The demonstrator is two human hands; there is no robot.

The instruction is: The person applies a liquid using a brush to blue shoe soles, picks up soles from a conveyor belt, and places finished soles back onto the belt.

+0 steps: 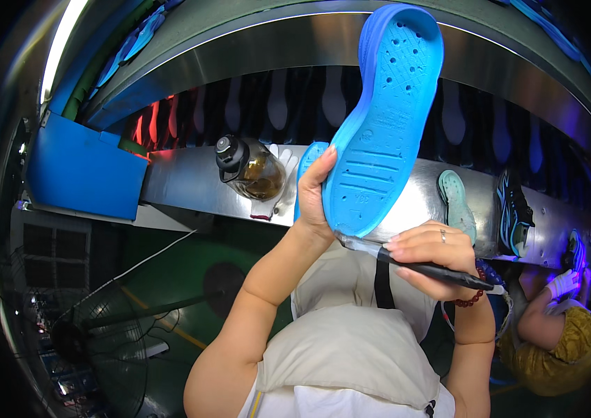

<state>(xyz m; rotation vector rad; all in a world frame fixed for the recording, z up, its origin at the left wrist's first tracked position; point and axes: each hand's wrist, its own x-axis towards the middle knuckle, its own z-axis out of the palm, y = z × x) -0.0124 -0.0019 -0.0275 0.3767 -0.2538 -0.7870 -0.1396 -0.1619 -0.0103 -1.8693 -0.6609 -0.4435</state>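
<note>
My left hand [314, 198] grips a bright blue shoe sole [386, 125] by its heel end and holds it upright with the tread side facing me. In my right hand [429, 252] is a black-handled brush [421, 265] whose tip touches the lower heel edge of the sole. A second blue sole [307, 167] shows partly behind my left hand on the steel ledge [184, 184].
A dark bottle with amber liquid [250, 169] and a white glove [274, 202] lie on the ledge. A teal sole [457, 205] and a black shoe upper [515, 212] sit farther right. A blue bin [83, 171] is left, a fan [93, 327] below. Another person [553, 334] works at right.
</note>
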